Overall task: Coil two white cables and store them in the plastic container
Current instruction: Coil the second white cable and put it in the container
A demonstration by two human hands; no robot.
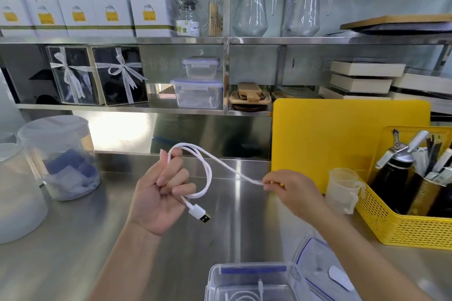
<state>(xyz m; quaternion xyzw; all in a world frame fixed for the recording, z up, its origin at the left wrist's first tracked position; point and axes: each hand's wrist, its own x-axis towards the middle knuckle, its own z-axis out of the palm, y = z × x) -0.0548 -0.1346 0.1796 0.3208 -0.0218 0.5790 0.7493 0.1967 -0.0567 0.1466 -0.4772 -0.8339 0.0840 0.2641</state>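
My left hand (160, 193) is closed around a loop of a white USB cable (208, 173) above the steel counter; the USB plug (201, 213) hangs below my fingers. From the loop's top the cable runs right to my right hand (291, 188), which pinches its other end. At the bottom edge stands a clear plastic container (215, 276) with blue clips, open. A second white cable (244, 297) lies coiled inside it. The container's lid (325, 273) lies just to its right.
A yellow mesh basket (401, 227) with bottles and tools stands at the right, with a small measuring cup (342, 190) and a yellow cutting board (342, 134) beside it. Round translucent tubs (63, 154) stand at the left. Shelves with boxes and glass jugs run behind.
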